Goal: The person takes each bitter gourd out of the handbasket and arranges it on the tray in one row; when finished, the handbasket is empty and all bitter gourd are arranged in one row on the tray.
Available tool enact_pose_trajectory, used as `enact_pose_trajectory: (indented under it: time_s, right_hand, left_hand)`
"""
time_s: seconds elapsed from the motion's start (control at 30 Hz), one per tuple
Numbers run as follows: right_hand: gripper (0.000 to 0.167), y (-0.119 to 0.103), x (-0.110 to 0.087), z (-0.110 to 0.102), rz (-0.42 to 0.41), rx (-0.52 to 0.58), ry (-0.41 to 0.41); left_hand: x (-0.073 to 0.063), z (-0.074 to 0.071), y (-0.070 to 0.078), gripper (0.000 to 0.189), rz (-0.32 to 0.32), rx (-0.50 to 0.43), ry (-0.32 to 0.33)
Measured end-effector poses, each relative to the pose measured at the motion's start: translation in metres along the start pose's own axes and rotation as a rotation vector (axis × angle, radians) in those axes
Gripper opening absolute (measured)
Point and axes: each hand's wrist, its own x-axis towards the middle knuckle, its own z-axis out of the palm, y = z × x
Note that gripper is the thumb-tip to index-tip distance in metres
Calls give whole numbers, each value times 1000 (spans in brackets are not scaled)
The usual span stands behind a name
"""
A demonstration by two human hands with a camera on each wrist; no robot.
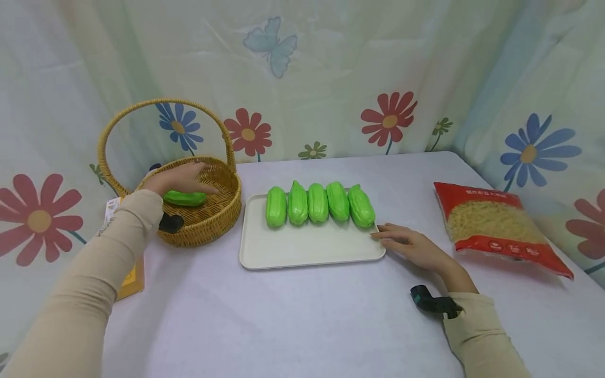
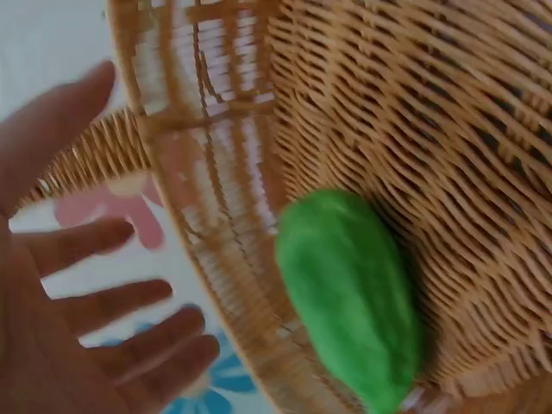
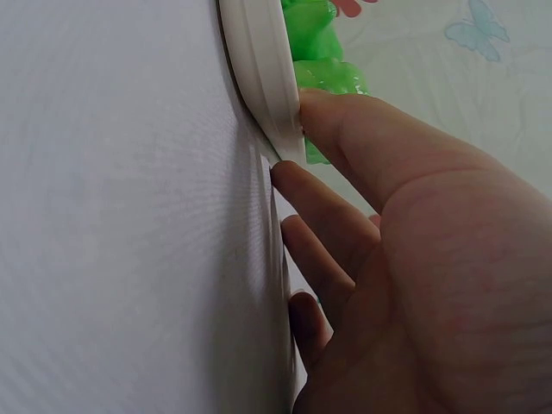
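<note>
My left hand hovers over the wicker basket with its fingers spread and nothing in them. Below it, a bright green, gourd-like vegetable lies on the basket floor near the wall; the hand is apart from it. Several similar ridged green vegetables stand in a row along the far side of a white rectangular tray. At the tray's right edge rests my right hand. Its thumb touches the rim, while the other fingers extend loosely beside the corner, close to the tablecloth.
A red bag of pasta lies at the right of the white-covered table. Behind the left forearm, a yellow-orange package is partly hidden. The basket's tall handle arches above it. A flowered curtain closes off the back.
</note>
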Motion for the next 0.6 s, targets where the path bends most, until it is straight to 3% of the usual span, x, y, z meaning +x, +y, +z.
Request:
enact_pose_trajectory:
  time_s: [0.3, 0.5, 0.6]
  right_hand:
    - [40, -1, -1, -4, 17, 3, 0]
    - [40, 1, 0, -1, 8, 0, -4]
    - [40, 0, 1, -1, 6, 1, -2]
  left_hand:
    - [-2, -6, -23, 113, -256, -69, -148]
    - [2, -5, -35, 113, -327, -25, -192]
    - [4, -3, -40, 109, -351, -58, -232]
